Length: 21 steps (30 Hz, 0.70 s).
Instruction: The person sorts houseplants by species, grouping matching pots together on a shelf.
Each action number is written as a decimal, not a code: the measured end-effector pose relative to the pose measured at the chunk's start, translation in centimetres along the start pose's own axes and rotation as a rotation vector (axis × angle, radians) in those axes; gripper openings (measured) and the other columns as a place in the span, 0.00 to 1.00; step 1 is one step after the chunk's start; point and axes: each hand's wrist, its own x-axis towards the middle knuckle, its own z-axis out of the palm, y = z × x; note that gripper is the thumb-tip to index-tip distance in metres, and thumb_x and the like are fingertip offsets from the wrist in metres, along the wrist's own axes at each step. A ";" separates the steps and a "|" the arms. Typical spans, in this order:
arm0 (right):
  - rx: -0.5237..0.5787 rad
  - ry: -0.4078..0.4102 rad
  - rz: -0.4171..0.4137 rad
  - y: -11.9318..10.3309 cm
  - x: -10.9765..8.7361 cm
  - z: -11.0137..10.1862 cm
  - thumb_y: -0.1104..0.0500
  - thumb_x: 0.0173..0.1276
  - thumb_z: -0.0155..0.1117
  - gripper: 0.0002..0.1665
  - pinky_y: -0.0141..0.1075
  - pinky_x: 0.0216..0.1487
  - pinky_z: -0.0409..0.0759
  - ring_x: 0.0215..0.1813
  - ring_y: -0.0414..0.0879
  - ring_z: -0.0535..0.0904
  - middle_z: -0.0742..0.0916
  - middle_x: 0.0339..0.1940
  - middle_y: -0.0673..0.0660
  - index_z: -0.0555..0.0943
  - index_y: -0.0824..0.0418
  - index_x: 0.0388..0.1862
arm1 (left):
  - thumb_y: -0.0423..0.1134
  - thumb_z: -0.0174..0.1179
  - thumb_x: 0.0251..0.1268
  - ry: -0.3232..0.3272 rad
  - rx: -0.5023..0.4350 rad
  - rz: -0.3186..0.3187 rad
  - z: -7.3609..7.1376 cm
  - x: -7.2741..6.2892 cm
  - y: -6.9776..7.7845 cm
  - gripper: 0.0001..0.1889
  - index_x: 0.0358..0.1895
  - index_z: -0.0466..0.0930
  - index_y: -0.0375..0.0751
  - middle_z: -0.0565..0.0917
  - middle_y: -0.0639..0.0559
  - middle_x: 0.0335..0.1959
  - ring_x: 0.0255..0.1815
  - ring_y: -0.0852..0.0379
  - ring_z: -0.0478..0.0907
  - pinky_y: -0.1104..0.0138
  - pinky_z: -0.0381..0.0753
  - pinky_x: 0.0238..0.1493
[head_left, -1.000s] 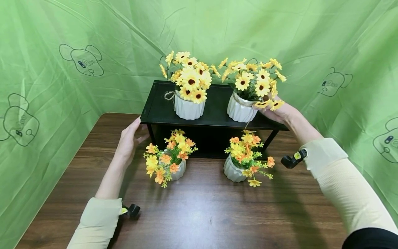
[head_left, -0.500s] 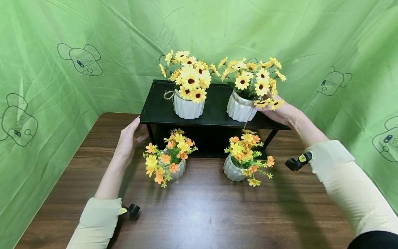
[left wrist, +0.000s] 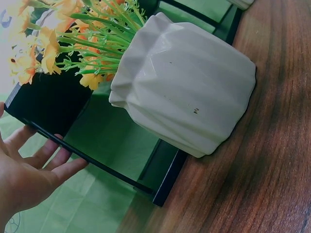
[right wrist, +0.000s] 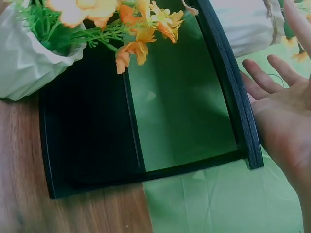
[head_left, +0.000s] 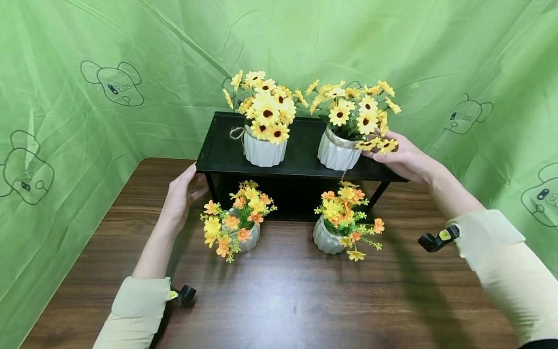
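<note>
One fluted white ceramic yellow-daisy pot (head_left: pixel 339 152) is borne, right, on a black rectangular shelf (head_left: pixel 302 151), touched by the left hand (head_left: pixel 178 195), fingers extended; toppling could be caused by blooms (head_left: pixel 367 121) being snagged by the right hand (head_left: pixel 404 157), fingers apart

Green cloth (head_left: pixel 305 39) printed with cartoon heads (head_left: pixel 118 86) hangs behind the wood-grain table (head_left: pixel 348 300) — glare (head_left: pixel 275 301) on top.
</note>
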 end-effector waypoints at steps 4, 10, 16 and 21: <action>0.001 0.006 0.011 0.0 -1.2 -0.3 0.78 0.73 0.48 0.44 0.30 0.75 0.70 0.73 0.42 0.77 0.71 0.78 0.52 0.52 0.59 0.84 | 0.58 0.48 0.81 0.000 0.004 -0.002 0.0 0.1 0.0 0.23 0.69 0.77 0.56 0.80 0.67 0.57 0.63 0.58 0.73 0.44 0.65 0.77; 0.064 -0.011 -0.062 0.2 -3.1 -0.4 0.79 0.75 0.46 0.37 0.34 0.76 0.70 0.73 0.50 0.77 0.64 0.82 0.51 0.58 0.61 0.80 | 0.59 0.48 0.81 0.001 0.014 -0.003 -0.1 0.1 0.0 0.23 0.69 0.77 0.56 0.79 0.66 0.57 0.64 0.58 0.73 0.44 0.66 0.77; 0.038 -0.009 -0.175 0.4 -4.8 -0.4 0.80 0.75 0.40 0.38 0.41 0.76 0.72 0.75 0.56 0.74 0.74 0.76 0.60 0.54 0.68 0.82 | 0.59 0.48 0.81 0.005 0.008 -0.004 -0.1 0.0 0.0 0.24 0.70 0.76 0.54 0.80 0.67 0.57 0.63 0.59 0.73 0.48 0.68 0.74; 0.012 0.027 -0.263 0.8 -6.6 -0.5 0.81 0.74 0.37 0.37 0.46 0.75 0.73 0.76 0.62 0.72 0.76 0.72 0.69 0.50 0.75 0.81 | 0.58 0.49 0.81 0.005 0.002 -0.002 -0.1 0.0 0.0 0.23 0.68 0.77 0.55 0.81 0.67 0.55 0.63 0.58 0.74 0.51 0.69 0.73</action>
